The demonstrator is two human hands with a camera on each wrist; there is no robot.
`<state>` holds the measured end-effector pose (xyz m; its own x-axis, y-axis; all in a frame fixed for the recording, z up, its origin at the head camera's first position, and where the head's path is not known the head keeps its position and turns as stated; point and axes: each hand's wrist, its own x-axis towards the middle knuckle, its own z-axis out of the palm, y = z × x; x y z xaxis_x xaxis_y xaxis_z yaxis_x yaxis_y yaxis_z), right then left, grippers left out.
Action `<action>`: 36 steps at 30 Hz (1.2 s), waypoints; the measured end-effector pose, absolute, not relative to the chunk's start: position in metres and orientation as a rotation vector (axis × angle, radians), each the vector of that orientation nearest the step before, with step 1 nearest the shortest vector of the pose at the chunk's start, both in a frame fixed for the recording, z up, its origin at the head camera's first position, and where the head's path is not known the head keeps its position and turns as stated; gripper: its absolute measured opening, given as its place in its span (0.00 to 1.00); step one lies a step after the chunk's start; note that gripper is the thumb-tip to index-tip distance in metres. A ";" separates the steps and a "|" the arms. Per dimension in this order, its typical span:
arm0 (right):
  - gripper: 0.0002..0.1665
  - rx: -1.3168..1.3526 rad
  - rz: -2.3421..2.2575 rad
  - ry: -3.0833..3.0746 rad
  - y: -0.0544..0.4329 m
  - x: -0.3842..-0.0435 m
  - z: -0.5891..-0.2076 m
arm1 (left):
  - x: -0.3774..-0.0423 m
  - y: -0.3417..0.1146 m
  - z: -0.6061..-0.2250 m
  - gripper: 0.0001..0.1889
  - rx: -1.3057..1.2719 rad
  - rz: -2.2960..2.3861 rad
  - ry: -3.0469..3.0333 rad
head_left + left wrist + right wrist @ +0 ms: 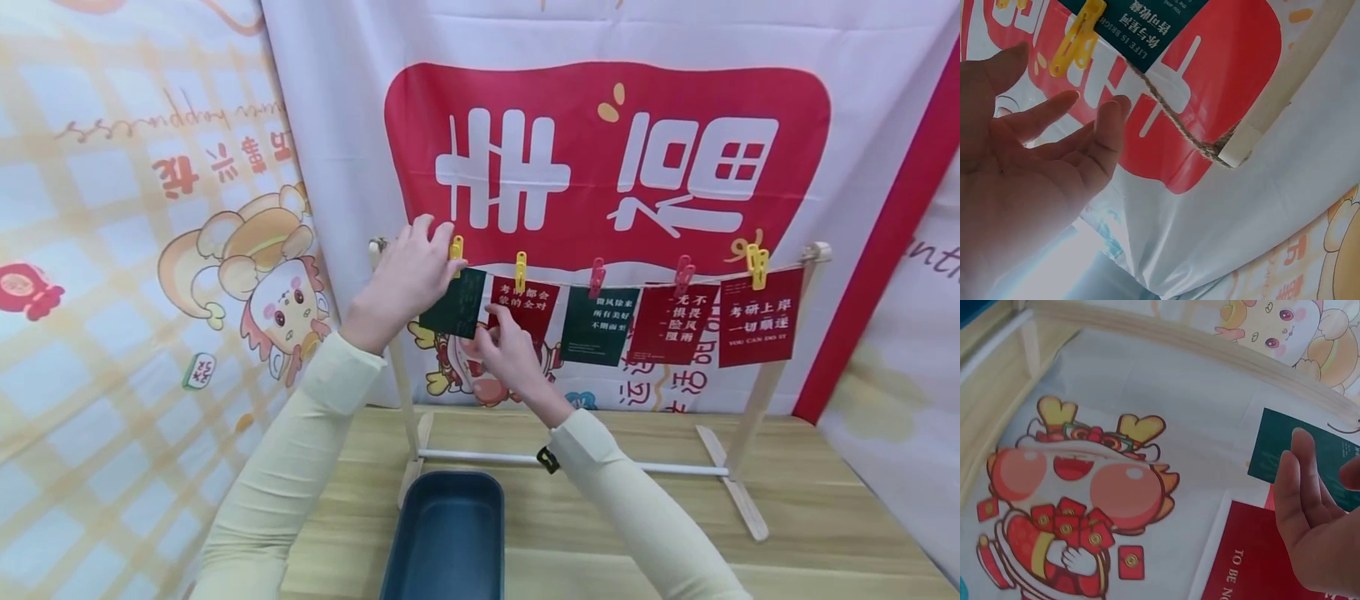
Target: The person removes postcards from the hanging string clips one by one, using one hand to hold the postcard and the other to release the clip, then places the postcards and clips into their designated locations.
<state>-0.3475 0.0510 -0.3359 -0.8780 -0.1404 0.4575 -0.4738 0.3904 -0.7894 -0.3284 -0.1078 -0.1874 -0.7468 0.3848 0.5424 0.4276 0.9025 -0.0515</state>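
A dark green card (452, 310) hangs at the left end of a twine line (1169, 112), held by a yellow clip (1079, 39). Beside that clip is my left hand (408, 271), its fingers loosely bent and apart from the clip in the left wrist view. My right hand (513, 354) is by the card's lower right edge. In the right wrist view its fingers (1297, 487) are fairly straight in front of the green card, with the thumb apart; whether they touch it is unclear. A red card (534, 304) under another yellow clip (521, 271) hangs just right, partly behind this hand.
Farther right hang a green card (600, 325) and two red cards, each clipped. A wooden stand (757, 417) carries the line above a wood-grain table (637, 525). A dark blue tray (497, 533) sits in front. A black clip-like object (548, 459) lies near the bottom rod.
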 end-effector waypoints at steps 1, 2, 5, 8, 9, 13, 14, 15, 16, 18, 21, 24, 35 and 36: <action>0.27 0.531 1.541 -2.341 0.050 -0.349 -0.336 | -0.330 -0.109 -0.187 0.32 -0.584 -0.114 -2.509; 0.27 0.527 1.596 -2.340 0.048 -0.350 -0.336 | -0.332 -0.110 -0.187 0.31 -0.587 -0.131 -2.512; 0.28 0.522 1.737 -2.324 0.046 -0.353 -0.337 | -0.338 -0.114 -0.187 0.31 -0.610 -0.207 -2.496; 0.28 0.513 1.819 -2.311 0.044 -0.355 -0.336 | -0.343 -0.115 -0.186 0.30 -0.649 -0.256 -2.484; 0.28 0.510 1.839 -2.312 0.044 -0.356 -0.336 | -0.344 -0.116 -0.186 0.30 -0.659 -0.266 -2.488; 0.29 0.483 1.904 -2.326 0.042 -0.358 -0.334 | -0.347 -0.116 -0.183 0.29 -0.674 -0.276 -2.525; 0.29 0.477 1.918 -2.328 0.042 -0.359 -0.334 | -0.348 -0.115 -0.182 0.29 -0.673 -0.279 -2.540; 0.28 0.475 1.930 -2.327 0.041 -0.360 -0.334 | -0.348 -0.115 -0.181 0.29 -0.671 -0.282 -2.556; 0.28 0.473 1.940 -2.328 0.041 -0.361 -0.333 | -0.347 -0.115 -0.180 0.28 -0.666 -0.285 -2.573; 0.26 0.464 1.961 -2.327 0.041 -0.363 -0.334 | -0.347 -0.114 -0.179 0.28 -0.650 -0.282 -2.615; 0.21 0.460 1.971 -2.323 0.042 -0.363 -0.333 | -0.348 -0.113 -0.179 0.27 -0.609 -0.285 -2.684; 0.18 0.469 1.974 -2.309 0.042 -0.362 -0.333 | -0.349 -0.113 -0.179 0.25 -0.578 -0.299 -2.736; 0.18 0.499 1.980 -2.290 0.041 -0.364 -0.340 | -0.353 -0.111 -0.179 0.26 -0.579 -0.358 -2.760; 0.18 0.500 1.978 -2.290 0.042 -0.364 -0.340 | -0.354 -0.111 -0.179 0.26 -0.575 -0.352 -2.762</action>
